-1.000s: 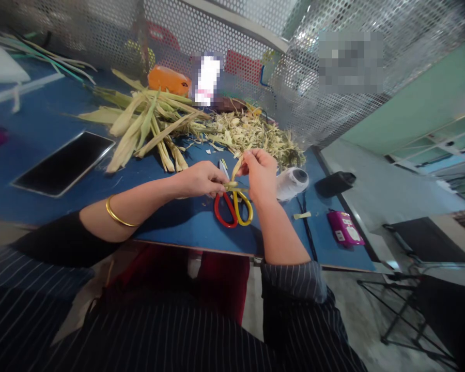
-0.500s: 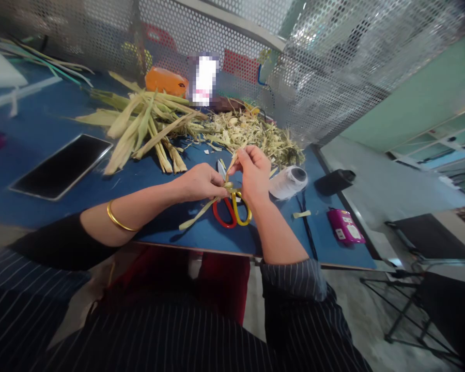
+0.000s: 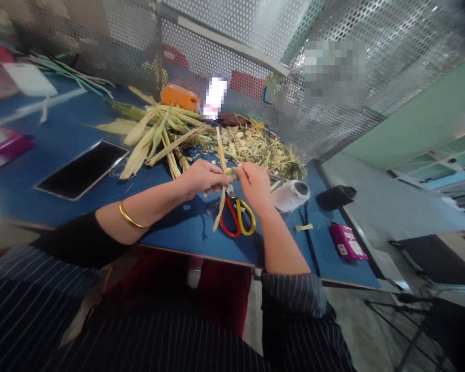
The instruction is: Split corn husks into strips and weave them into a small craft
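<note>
My left hand (image 3: 204, 178) pinches a pale corn husk strip (image 3: 220, 147) between thumb and fingers. One length of the strip points up and away, and a tail hangs down toward the table's front. My right hand (image 3: 252, 185) grips a short piece at the strip's middle from the right, where there seems to be a fold or knot, partly hidden by fingers. Scissors (image 3: 238, 217) with one red and one yellow handle lie on the blue table (image 3: 178, 227) just below both hands. Their blades are mostly covered by the hands.
Behind the hands lie long dry husks (image 3: 151, 126) and a heap of shredded husk (image 3: 259, 147). A white thread cone (image 3: 292, 195), black roll (image 3: 336, 197) and purple packet (image 3: 347, 241) stand right. A dark-screened tablet (image 3: 81, 169) lies left. A perforated metal screen (image 3: 232, 41) borders the back.
The strip has turned from slanting to nearly upright in my left hand. My right hand has moved down from the upper end to the middle. The view has shifted slightly.
</note>
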A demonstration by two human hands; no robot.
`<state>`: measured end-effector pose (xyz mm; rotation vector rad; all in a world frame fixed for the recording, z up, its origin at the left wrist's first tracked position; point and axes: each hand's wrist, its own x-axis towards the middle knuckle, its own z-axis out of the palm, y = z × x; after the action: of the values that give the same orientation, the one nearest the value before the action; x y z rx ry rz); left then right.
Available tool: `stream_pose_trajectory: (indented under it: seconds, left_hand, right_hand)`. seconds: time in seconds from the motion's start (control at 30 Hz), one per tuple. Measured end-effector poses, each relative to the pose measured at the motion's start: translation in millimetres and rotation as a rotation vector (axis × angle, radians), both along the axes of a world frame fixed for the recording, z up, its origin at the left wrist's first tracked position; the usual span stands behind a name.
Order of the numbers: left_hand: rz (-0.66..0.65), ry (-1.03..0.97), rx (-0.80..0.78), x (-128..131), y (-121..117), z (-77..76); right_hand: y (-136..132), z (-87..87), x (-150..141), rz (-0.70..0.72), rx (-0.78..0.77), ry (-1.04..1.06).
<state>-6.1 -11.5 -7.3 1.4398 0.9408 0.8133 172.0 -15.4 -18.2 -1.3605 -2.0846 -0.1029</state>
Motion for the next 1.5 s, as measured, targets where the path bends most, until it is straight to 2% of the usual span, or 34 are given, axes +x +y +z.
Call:
stream_pose_trajectory:
  seconds: [0.1, 0.17, 0.23, 0.3, 0.4, 0.5, 0.63, 0.87, 1.2, 1.3, 1.37, 1.5]
  left_hand:
    - [0.013, -0.004, -0.029, 0, 0, -0.3]
    - [0.037, -0.044, -0.063, -1, 1, -0.3]
    - [0.095, -0.094, -0.082, -2, 3, -0.9]
    - [0.172, -0.13, -0.091, -1, 6, -2.8]
    - [0.225, -0.214, -0.146, 1, 8, -6.6]
    - [0.214, -0.299, -0.219, 4, 8, -8.9]
    - [0.234, -0.268, -0.203, 5, 7, -8.5]
    - [0.274, -0.18, -0.119, 0, 13, -6.8]
    - [0.328, -0.184, -0.154, -6, 17, -1.5]
    - [0.343, -0.211, -0.168, -7, 19, -0.4]
    - [0.319, -0.261, -0.193, -9, 21, 1.7]
    - [0.144, -0.332, -0.213, -13, 21, 6.0]
  right_hand:
    - [0, -2.2, 1, -0.035, 0.016, 0.01]
    - [-4, 0.9, 1, -0.072, 0.13, 0.03]
    - [-12, 5.6, -2, -0.044, 0.264, 0.024]
    - [-20, 8.9, -8, 0.099, 0.322, -0.1]
    - [-26, 6.7, -22, 0.302, 0.315, -0.442]
    - [-26, -1.0, -35, 0.3, 0.304, -0.655]
    - [-22, -7.0, -39, 0.235, 0.366, -0.734]
    - [-23, -6.5, -36, 0.241, 0.427, -0.584]
    - [-34, -8.8, -47, 0.482, 0.353, -0.328]
    - [-35, -9.6, -48, 0.488, 0.347, -0.292]
    - [-36, -9.0, -47, 0.452, 0.341, -0.239]
    - [-36, -6.8, -45, 0.38, 0.284, -0.087]
